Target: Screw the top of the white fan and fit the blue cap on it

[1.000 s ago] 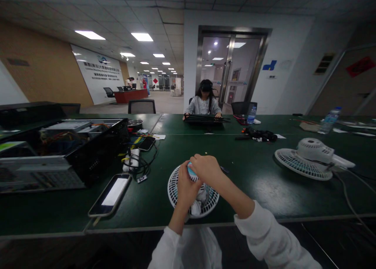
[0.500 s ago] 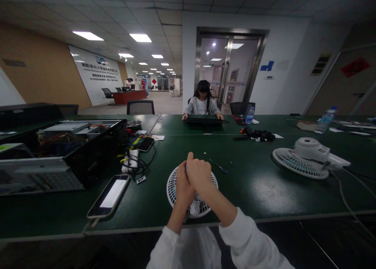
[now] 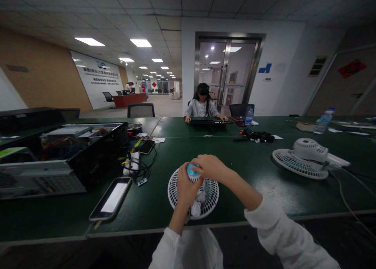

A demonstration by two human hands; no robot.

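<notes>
- Fan (image 3: pixel 214 201): on the surface (image 3: pixel 164 151), at the middle of the near edge, grille down, neck and housing rising above it; some crumpled white stuff on its near side is too blurred to name.
- Cap (image 3: pixel 193 169): blue on top with a ribbed white rim, above the fan's grille, between the two hands.
- Left hand (image 3: pixel 185 188): wrapped around the cap's left and near sides, gripping it.
- Right hand (image 3: pixel 210 168): fingers bent over the cap's top and right side, grasping it; the wrist slants back toward the near edge.
- Phone (image 3: pixel 111 198): left of the fan, by the near edge, screen lit white.
- Cables (image 3: pixel 143 168): a black tangle farther in, beside a white block (image 3: pixel 134 162); a dark phone (image 3: pixel 146 146) lies just beyond.
- Computer case (image 3: pixel 86 163): opened, toward the left edge, wires showing inside.
- Bowl (image 3: pixel 135 130): metal, just beyond the case's far right corner.
- Second fan (image 3: pixel 308 149): toward the right edge, also grille down, its cord running to the near edge.
- Black gear (image 3: pixel 258 136): in a heap right of centre, nearer the far edge, with a bottle (image 3: pixel 249 117) behind.
- Co-worker (image 3: pixel 201 108): seated at the far edge, both hands on a black panel (image 3: pixel 208 122).
</notes>
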